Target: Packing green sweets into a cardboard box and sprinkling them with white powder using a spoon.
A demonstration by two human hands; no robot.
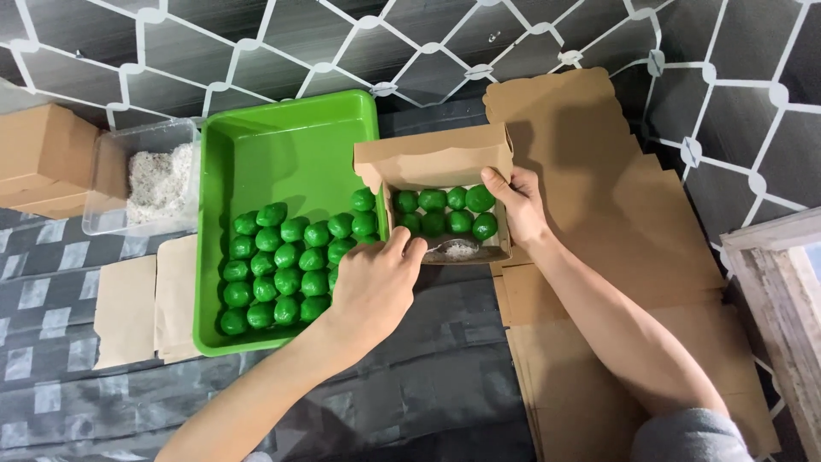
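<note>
Holding a spoon (451,249) pinched in my left hand (374,287), I am tipping white flakes into the small cardboard box (432,158), just beyond my fingertips. My right hand (519,205) is gripping the box's right wall, fingers curled over its rim. Eight green balls (445,211) are sitting inside, filling its far part; many more (286,265) are waiting in the green tray (286,141) left of my knuckles. Further left, a clear tub (152,180) of flakes; flat cardboard sheets (599,188) are lying under my right forearm. Nothing seems to be blocking me.
</note>
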